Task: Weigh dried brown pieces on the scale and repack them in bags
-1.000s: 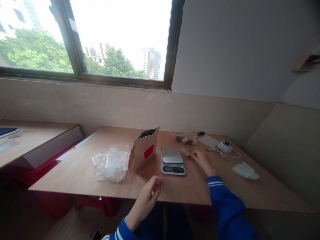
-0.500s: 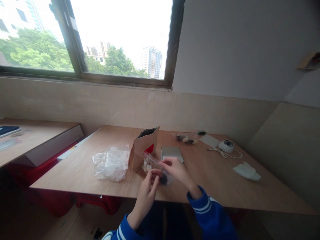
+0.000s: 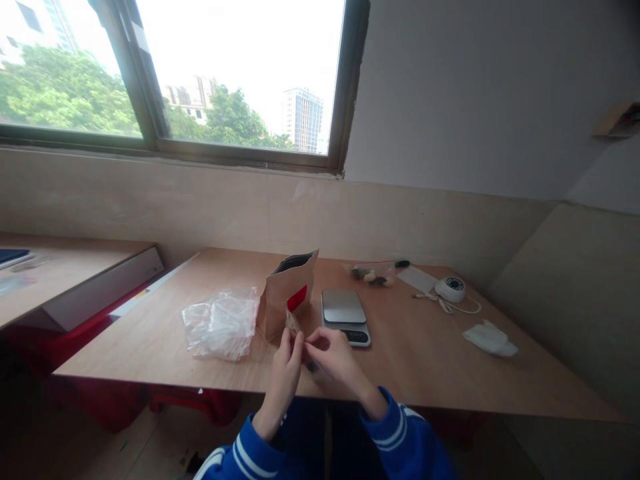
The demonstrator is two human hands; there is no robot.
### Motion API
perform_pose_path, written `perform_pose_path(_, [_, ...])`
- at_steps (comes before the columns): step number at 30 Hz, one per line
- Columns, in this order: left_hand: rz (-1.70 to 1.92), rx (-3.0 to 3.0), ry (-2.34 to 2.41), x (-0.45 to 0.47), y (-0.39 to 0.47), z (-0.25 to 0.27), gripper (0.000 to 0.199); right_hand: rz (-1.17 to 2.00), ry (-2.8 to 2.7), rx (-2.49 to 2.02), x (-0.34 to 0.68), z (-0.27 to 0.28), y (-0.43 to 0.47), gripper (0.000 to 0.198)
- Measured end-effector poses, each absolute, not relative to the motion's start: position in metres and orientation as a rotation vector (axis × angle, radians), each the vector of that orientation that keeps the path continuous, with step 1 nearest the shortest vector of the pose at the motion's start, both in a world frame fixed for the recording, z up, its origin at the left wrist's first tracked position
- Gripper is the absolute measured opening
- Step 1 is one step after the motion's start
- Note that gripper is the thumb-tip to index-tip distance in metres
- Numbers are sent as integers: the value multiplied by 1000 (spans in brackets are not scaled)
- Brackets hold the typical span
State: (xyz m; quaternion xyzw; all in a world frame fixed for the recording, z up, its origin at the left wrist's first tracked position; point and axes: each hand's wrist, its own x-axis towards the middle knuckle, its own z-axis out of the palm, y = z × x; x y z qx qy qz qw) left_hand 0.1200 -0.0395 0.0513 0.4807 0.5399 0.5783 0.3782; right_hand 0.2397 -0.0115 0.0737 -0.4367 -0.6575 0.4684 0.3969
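My left hand (image 3: 286, 363) and my right hand (image 3: 334, 357) meet low over the table's front edge, fingers closed in pinches. Between them they hold a small clear zip bag (image 3: 292, 323), mostly hidden by the fingers; something dark shows low in it. Just behind the hands stands an upright brown paper pouch (image 3: 280, 303) with a red label, its top open. To the right of the pouch, a kitchen scale (image 3: 344, 308) with a silver plate lies beyond my right hand. A pile of clear zip bags (image 3: 220, 323) lies left of the pouch.
At the back of the table (image 3: 415, 363) lies a filled clear bag (image 3: 370, 275) beside a green-handled tool (image 3: 402, 264) and a white sheet (image 3: 416, 279). A white dome camera (image 3: 450, 289) with its cable and a crumpled white cloth-like item (image 3: 490, 339) are on the right.
My hands have come closer together, and the right one has moved down and left. The zip bag is now mostly covered by my fingers, and the scale's front panel has come into view.
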Motion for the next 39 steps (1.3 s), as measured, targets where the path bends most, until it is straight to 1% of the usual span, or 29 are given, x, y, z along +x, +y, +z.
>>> perform_pose_path(4, [1435, 1338, 1327, 118, -36, 62, 24, 1227, -1613, -1091, 247, 75, -10, 33])
perform_pose_path(9, [1329, 1407, 1264, 119, -34, 68, 27, 1195, -1567, -1043, 249, 73, -12, 28])
perform_pose_path(12, [1287, 1452, 1302, 122, -34, 65, 25, 1043, -1493, -1088, 251, 72, -13, 27])
perform_pose_path(14, [1330, 1462, 1356, 122, -35, 65, 24, 910, -1357, -1172, 259, 75, -10, 27])
perform_pose_path(17, [1422, 1460, 1428, 118, -38, 68, 29, 847, -1160, -1249, 276, 85, -5, 26])
perform_pose_path(20, [1415, 1417, 1308, 114, -35, 69, 35, 800, -1187, -1195, 288, 95, -4, 28])
perform_pose_path(22, [1464, 1266, 1214, 115, -29, 65, 41, 763, -1223, -1147, 289, 101, -5, 30])
perform_pose_path(25, [1550, 980, 1193, 121, -13, 48, 51, 845, -1197, -1085, 284, 108, -7, 33])
perform_pose_path(28, [1423, 898, 1033, 133, 3, 31, 57, 978, -1153, -1056, 278, 107, -2, 36])
perform_pose_path(31, [1407, 809, 845, 146, 16, 24, 64, 1046, -1137, -1086, 275, 92, 9, 39])
perform_pose_path(34, [1403, 758, 793, 154, 28, 23, 63, 1073, -1187, -1137, 273, 72, 19, 41])
perform_pose_path(36, [1376, 767, 838, 156, 35, 22, 60, 997, -1256, -1167, 273, 66, 21, 39])
perform_pose_path(39, [1449, 802, 905, 156, 44, 14, 50, 720, -1328, -1174, 273, 71, 18, 33])
